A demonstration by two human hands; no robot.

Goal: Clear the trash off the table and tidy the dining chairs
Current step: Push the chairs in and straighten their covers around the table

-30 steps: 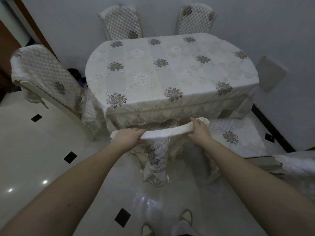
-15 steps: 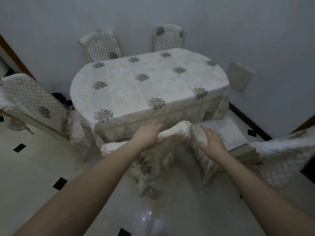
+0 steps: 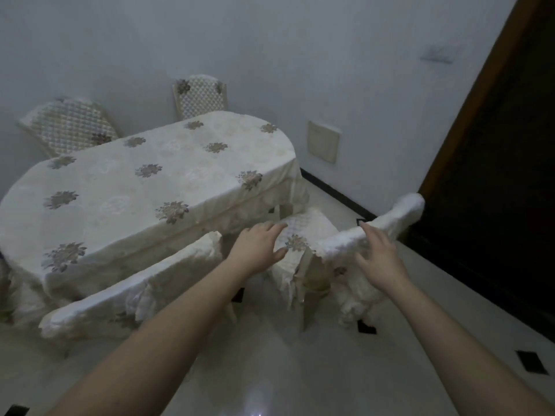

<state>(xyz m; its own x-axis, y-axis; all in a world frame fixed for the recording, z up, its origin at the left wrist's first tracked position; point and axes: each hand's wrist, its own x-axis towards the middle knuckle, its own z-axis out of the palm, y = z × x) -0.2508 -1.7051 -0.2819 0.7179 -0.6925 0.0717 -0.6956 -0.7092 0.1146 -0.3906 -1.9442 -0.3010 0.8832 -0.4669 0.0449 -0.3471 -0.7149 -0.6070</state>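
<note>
An oval dining table (image 3: 144, 187) wears a cream cloth with flower prints, and I see nothing lying on it. A covered chair (image 3: 135, 291) stands pushed in at its near side. To the right a second covered chair (image 3: 387, 228) stands turned out from the table, its quilted seat (image 3: 312, 226) showing. My left hand (image 3: 258, 247) hovers with spread fingers between the two chairs, over the seat's left edge. My right hand (image 3: 378, 256) reaches with straight fingers to the second chair's top rail, at or just short of touching.
Two more quilted chairs (image 3: 70, 127) (image 3: 200, 96) stand behind the table against the pale wall. A cream wall plate (image 3: 322, 142) sits low on the right wall. A dark doorway (image 3: 495, 163) opens at the right. The glossy tiled floor (image 3: 300, 370) has small black insets.
Both hands let go of the near chair's top rail and moved right toward the turned-out chair. The view swung right, bringing the doorway into sight.
</note>
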